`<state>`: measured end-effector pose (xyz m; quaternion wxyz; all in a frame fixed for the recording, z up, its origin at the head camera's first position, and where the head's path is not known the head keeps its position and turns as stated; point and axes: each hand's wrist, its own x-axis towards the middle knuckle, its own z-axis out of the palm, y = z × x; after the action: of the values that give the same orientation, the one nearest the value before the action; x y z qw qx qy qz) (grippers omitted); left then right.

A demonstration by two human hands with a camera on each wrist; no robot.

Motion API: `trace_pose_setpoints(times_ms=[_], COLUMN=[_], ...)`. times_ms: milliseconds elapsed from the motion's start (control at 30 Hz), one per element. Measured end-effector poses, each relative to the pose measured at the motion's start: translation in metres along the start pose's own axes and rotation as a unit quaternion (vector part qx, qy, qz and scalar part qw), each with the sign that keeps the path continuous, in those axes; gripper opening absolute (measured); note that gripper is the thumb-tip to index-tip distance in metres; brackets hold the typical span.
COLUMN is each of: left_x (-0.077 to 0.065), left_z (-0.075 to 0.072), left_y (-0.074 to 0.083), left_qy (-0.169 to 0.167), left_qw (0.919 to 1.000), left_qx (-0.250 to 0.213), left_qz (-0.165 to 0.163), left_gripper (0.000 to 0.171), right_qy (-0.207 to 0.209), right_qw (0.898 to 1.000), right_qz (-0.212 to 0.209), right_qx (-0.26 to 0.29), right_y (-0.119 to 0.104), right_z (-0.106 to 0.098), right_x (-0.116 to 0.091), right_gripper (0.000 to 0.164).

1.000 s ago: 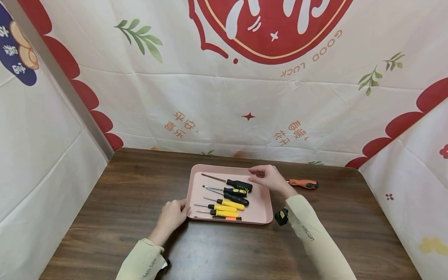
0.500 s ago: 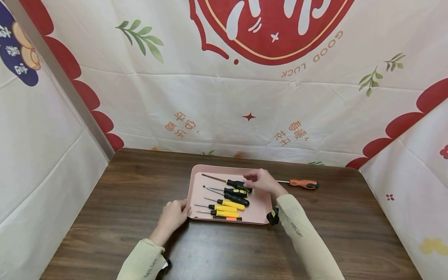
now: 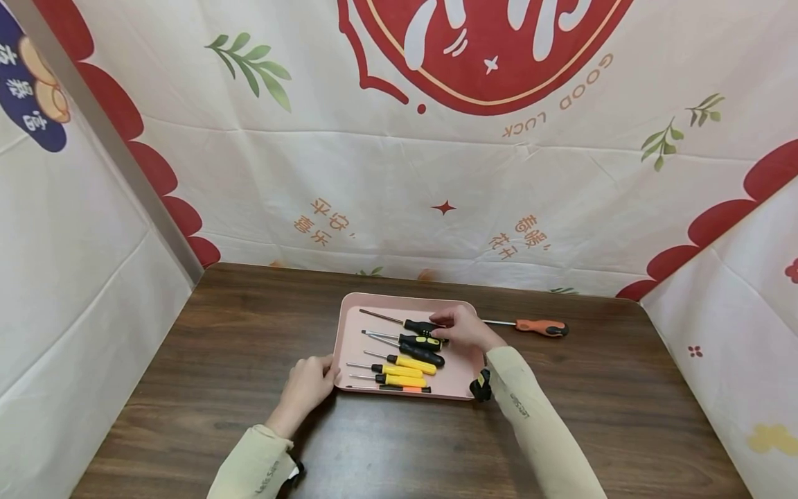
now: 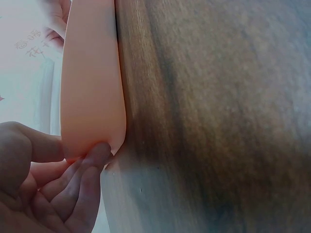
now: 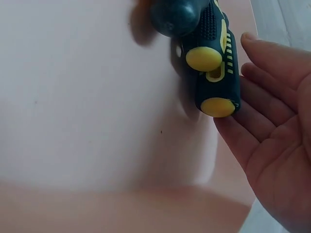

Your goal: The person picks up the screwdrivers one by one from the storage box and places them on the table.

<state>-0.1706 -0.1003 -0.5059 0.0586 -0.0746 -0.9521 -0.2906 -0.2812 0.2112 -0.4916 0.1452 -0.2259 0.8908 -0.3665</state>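
A pink tray [image 3: 463, 367] holds several screwdrivers lying side by side. My left hand [image 3: 308, 384] pinches the tray's near left corner; in the left wrist view its thumb is on the rim and its fingers are against the corner wall. Over the far right part of the tray, my right hand [image 3: 464, 327] is at the handle of the farthest black-and-yellow screwdriver [image 3: 414, 325]. The right wrist view has the fingers of the right hand [image 5: 282, 111] behind that handle [image 5: 217, 90], with the thumb apart from it. Beside it lies a second black-and-yellow screwdriver [image 5: 204, 53].
An orange-handled screwdriver [image 3: 541, 328] lies on the wooden table [image 3: 623, 402] right of the tray. Nearer in the tray are a black screwdriver [image 3: 422, 356], yellow ones [image 3: 411, 363] and a slim black-and-orange one [image 3: 411, 389]. A printed cloth [image 3: 399, 173] hangs behind.
My right hand has moved left and slightly nearer, from the tray's far right edge to the farthest screwdriver's handle. The left hand has stayed at the tray's corner.
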Motion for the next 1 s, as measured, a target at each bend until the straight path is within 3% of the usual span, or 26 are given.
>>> trace_pose_setpoints(times_ms=[433,1000], left_x=[0.0011,-0.0002], left_z=[-0.002,-0.0007], left_y=[0.0025,0.0018], left_qy=[-0.005,-0.008], left_qw=[1.0,0.9999], left_qx=[-0.004,-0.001], left_qz=[-0.007,-0.012], left_gripper=[0.007,0.006], right_qy=[-0.016,-0.025], right_qw=[1.0,1.0], right_qz=[-0.002,0.009], right_qx=[-0.025,-0.008], right_y=[0.0,0.0031], right_z=[0.0009,0.0014], right_x=[0.0021,0.0022], right_gripper=[0.03,0.032])
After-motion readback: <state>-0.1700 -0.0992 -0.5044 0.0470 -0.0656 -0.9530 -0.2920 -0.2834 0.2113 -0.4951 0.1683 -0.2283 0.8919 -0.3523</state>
